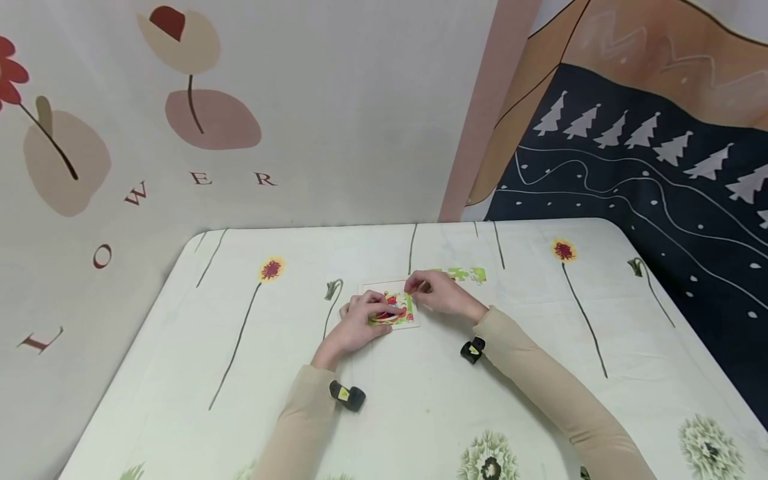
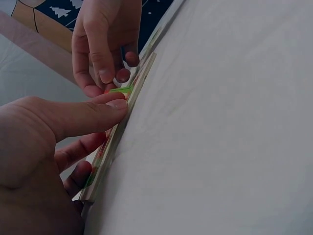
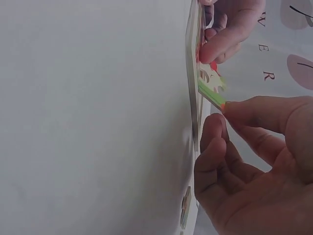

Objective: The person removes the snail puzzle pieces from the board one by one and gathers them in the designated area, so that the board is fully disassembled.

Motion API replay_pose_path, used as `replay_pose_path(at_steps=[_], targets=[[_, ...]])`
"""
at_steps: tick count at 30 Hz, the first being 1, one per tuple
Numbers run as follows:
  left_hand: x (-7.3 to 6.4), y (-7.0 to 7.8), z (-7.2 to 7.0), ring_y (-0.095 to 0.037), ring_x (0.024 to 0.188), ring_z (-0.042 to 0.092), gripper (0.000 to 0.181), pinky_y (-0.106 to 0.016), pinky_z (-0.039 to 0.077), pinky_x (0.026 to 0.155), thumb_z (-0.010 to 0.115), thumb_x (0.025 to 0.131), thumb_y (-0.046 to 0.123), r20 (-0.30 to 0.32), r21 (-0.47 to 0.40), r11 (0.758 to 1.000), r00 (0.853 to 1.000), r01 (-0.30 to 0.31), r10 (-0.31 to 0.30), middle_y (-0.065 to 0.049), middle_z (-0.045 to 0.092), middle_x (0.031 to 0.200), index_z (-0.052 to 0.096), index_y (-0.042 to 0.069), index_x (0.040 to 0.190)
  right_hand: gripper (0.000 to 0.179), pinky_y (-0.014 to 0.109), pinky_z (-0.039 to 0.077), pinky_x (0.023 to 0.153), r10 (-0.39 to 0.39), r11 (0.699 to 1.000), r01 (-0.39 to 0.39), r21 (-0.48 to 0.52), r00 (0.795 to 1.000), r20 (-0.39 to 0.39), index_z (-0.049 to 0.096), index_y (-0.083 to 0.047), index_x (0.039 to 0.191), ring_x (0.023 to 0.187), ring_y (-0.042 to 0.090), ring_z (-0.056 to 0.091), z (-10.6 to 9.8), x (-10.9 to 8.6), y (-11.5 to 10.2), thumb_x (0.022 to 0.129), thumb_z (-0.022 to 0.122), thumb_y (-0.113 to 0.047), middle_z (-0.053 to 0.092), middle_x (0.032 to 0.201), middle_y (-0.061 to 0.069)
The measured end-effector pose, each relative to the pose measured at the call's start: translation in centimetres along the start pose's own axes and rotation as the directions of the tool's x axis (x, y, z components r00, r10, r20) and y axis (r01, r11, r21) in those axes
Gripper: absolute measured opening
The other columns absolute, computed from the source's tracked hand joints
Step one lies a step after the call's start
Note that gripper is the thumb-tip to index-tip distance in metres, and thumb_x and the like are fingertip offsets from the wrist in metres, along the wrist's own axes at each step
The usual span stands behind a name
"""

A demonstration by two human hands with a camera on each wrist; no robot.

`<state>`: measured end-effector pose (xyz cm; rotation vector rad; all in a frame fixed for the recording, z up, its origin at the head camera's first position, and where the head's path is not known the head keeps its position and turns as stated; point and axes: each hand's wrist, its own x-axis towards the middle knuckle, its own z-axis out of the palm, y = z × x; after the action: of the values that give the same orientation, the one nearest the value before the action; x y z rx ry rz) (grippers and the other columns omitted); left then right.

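Note:
A small jigsaw puzzle board with a pale border and a colourful picture lies on the table. My left hand rests over it, fingers stretched across the picture; in the left wrist view the thumb lies along the board's near edge. At the board's right side, my right hand pinches a green-edged puzzle piece between thumb and index finger. That piece stands tilted, its lower edge at the board. My hands cover much of the picture.
Loose green puzzle pieces lie in a row behind my right hand. A white cloth printed with flowers covers the table. Behind stand a pale printed curtain and a dark one with trees.

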<state>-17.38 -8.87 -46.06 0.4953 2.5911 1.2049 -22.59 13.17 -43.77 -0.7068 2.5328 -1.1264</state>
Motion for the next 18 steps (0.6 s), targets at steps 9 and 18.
replay_pose_path(at_steps=[9,18], targets=[[-0.02,-0.09,-0.02,-0.031,0.118,0.037,0.034,-0.059,0.015,0.105,0.072,0.087,0.009,0.001,-0.006,1.0,1.0,-0.005,0.005,-0.007,0.053,0.127,0.074,0.022,0.118,0.008,0.028,0.047,0.08,-0.019,1.0,0.019,0.016,1.0,-0.018,0.066,-0.007,0.096,0.088,0.016,0.062,0.24,0.29,-0.03,0.093,0.061,-0.002,0.069,0.094,0.009],[-0.12,-0.02,-0.08,-0.031,0.117,0.037,0.034,-0.059,0.015,0.105,0.073,0.087,0.01,0.003,-0.011,1.0,1.0,0.001,-0.001,-0.007,0.053,0.127,0.074,0.022,0.119,0.009,0.029,0.049,0.081,-0.017,0.999,0.018,0.029,0.999,-0.044,0.067,-0.005,0.096,0.088,0.017,0.063,0.24,0.3,0.09,0.091,0.061,0.0,0.07,0.095,0.01]])
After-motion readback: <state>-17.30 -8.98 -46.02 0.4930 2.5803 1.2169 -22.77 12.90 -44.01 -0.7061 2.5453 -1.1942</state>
